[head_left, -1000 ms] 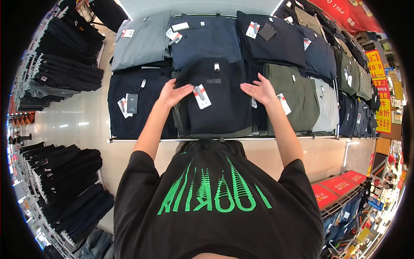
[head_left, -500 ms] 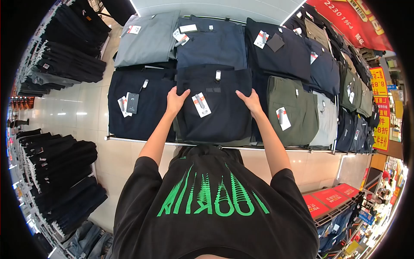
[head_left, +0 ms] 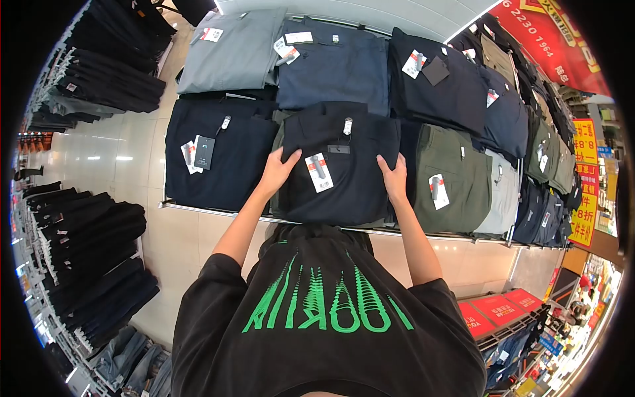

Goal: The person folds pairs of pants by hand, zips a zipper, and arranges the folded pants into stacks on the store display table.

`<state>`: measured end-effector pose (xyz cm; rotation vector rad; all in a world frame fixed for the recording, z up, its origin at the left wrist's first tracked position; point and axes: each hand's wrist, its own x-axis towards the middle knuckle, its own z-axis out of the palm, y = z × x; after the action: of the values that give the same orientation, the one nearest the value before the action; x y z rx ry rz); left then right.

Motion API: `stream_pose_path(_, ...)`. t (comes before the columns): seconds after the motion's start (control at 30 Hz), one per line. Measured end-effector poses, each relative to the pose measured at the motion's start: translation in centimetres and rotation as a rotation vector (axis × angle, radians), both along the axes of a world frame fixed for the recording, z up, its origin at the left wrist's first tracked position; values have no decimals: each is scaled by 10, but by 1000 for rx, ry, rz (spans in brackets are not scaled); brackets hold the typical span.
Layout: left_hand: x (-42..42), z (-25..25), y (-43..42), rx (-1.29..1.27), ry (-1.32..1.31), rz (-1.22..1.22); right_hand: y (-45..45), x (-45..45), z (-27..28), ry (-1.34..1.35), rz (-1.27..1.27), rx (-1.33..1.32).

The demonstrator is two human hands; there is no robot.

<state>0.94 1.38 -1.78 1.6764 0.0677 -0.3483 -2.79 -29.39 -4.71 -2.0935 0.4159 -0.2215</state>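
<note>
Folded black trousers [head_left: 360, 178] with a white-and-red tag [head_left: 319, 172] lie on top of the front middle pile. My left hand [head_left: 278, 171] grips their left edge, thumb on top and fingers tucked out of sight at the side. On the right edge, my right hand [head_left: 394, 177] holds in the same way, its fingers partly hidden by the cloth. Dark navy trousers [head_left: 241, 155] lie to the left of my left hand. Olive green trousers [head_left: 456, 178] are to the right of my right hand.
Behind are piles of grey trousers [head_left: 231, 59], slate-blue trousers [head_left: 337, 66] and dark trousers [head_left: 430, 92]. A metal rail [head_left: 198, 210] edges the display. Racks of hanging dark trousers [head_left: 92, 238] line the left, across the tiled floor [head_left: 106, 155]. Red signs [head_left: 499, 309] stand lower right.
The view has shifted and tilted slightly, so the display appears turned clockwise. Both hands keep their hold on the black trousers' sides and have moved little relative to them.
</note>
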Motion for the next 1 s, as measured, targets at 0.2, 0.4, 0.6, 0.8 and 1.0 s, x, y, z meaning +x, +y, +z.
stream_pose_path(0.2,62,-20,3,-357,448,138,2,29,0,208,-175,413)
stream_pose_path(0.4,78,-27,4,-330,310,285,-32,52,-22,94,-59,42)
stream_pose_path(0.6,90,-43,18,-11,-11,267,14,95,51,-278,244,-326)
stream_pose_path(0.8,115,-19,17,604,-441,-75,71,158,37,-106,719,-215)
stream_pose_path(1.0,119,-6,-7,769,-656,-282,66,179,26,87,875,-386)
